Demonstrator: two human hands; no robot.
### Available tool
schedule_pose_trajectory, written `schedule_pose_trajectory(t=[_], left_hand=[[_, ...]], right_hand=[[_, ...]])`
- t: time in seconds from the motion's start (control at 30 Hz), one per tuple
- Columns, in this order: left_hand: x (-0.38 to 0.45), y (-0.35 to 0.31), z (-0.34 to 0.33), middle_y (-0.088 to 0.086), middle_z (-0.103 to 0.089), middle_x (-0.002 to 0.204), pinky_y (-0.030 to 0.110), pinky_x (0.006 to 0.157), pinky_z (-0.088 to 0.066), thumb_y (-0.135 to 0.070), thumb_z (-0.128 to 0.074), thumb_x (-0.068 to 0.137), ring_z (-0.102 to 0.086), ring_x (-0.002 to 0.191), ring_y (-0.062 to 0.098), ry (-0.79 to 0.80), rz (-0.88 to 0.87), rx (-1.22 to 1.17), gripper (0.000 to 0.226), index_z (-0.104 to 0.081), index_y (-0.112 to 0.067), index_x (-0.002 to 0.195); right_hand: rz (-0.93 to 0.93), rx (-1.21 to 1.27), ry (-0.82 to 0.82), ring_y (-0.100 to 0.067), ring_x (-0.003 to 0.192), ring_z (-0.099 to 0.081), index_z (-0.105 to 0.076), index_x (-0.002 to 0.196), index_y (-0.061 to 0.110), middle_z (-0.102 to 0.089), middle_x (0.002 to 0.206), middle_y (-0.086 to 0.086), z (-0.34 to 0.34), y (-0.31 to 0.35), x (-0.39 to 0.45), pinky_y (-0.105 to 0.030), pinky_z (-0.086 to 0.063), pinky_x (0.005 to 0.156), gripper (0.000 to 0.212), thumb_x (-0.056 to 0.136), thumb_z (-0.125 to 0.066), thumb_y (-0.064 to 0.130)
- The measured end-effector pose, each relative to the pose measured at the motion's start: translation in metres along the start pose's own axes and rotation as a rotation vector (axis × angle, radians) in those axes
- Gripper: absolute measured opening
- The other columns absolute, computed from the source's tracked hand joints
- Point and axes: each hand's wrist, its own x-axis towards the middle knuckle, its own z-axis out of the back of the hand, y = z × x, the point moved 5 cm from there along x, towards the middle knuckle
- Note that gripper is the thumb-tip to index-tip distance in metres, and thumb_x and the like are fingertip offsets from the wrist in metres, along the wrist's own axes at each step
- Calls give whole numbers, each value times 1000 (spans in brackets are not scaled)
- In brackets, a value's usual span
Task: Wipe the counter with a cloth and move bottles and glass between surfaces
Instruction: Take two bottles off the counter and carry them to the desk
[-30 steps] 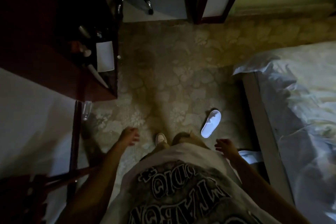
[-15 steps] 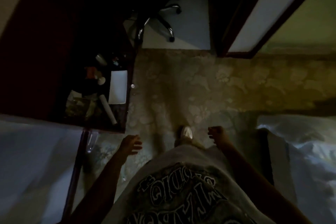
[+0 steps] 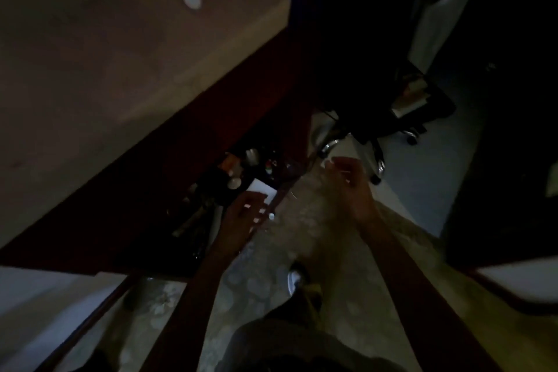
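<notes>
The room is dark and the view is blurred. A dark counter (image 3: 193, 235) under a reddish wood frame carries several small bottles and cups (image 3: 250, 160) and a white cloth or card (image 3: 261, 187). My left hand (image 3: 246, 214) hovers at the counter's front edge, just below the white piece, fingers apart and holding nothing. My right hand (image 3: 347, 178) is raised over the carpet to the right of the counter, fingers loosely curled, nothing visible in it. I cannot make out a glass on the counter.
A black office chair (image 3: 392, 112) with chrome legs stands behind the counter's right end. A pale wall (image 3: 105, 54) and wood frame fill the upper left. Patterned carpet (image 3: 302, 235) lies underfoot; my shoe (image 3: 294, 279) shows below.
I have stepped toward the counter and the view has tilted. Both hands rose from my sides; the left reached to the counter edge, the right lifted ahead. The bed has left the view.
</notes>
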Motion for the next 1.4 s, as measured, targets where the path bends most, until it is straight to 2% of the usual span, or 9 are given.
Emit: schedule_pose_trajectory(t=[0.2,0.33,0.47,0.6,0.73,0.87,1.0,1.17,1.4], left_hand=[[21,-150,27,11,-72,96,30,69,-54,-26,-57,97,-70,84,20,-226,-352,-71,19,-65,-11,106],[13,-227,61,3,-72,95,27,63,-55,-28,-54,98,-72,80,19,-407,-487,-45,23,-65,-12,110],[30,-268,99,3,-71,95,34,63,-56,-28,-56,98,-73,80,19,-610,-518,30,22,-65,-10,107],[59,-293,115,5,-69,95,37,61,-54,-28,-60,96,-72,77,16,-773,-501,95,17,-63,-13,103],[92,-325,110,-6,-68,95,39,65,-57,-42,-65,89,-70,82,12,-927,-469,212,21,-62,-24,99],[129,-371,101,-9,-65,97,19,63,-50,-47,-65,87,-64,82,-4,-1003,-438,302,30,-62,-26,108],[165,-411,92,-3,-62,109,6,59,-45,-52,-64,87,-63,88,-1,-1003,-368,431,39,-59,-24,113],[204,-435,95,1,-51,117,37,84,-57,-60,-61,84,-60,97,13,-981,-191,667,57,-52,-21,124],[258,-422,96,8,-42,135,47,97,-48,-66,-65,76,-50,121,28,-879,103,994,85,-41,-16,140]], right_hand=[[363,19,217,-5,105,-60,-55,113,23,-61,114,6,-66,144,89,-22,-49,86,41,80,-71,43],[561,-77,334,-5,109,-56,-51,112,28,-58,119,5,-98,214,133,-11,-45,82,53,71,-70,56],[712,-156,440,-9,110,-52,-48,115,26,-52,120,7,-129,263,183,-22,-43,90,55,73,-71,52],[863,-235,508,-15,111,-50,-47,114,23,-46,115,6,-159,308,246,-32,-44,95,51,75,-78,34],[1000,-339,606,-24,112,-54,-52,118,12,-54,122,-6,-190,347,312,-39,-46,94,66,70,-73,52],[1036,-435,670,-20,104,-59,-53,116,24,-57,114,-1,-218,382,377,-43,-51,90,71,62,-76,63],[1190,-592,684,-27,111,-53,-53,119,13,-53,121,-9,-232,409,415,-42,-46,93,74,61,-86,44],[1269,-608,718,-27,115,-52,-53,120,12,-53,124,-8,-250,420,444,-40,-43,97,72,64,-83,45],[1312,-692,677,-27,118,-48,-52,123,16,-50,127,-5,-276,419,450,-42,-41,97,65,73,-72,53]])
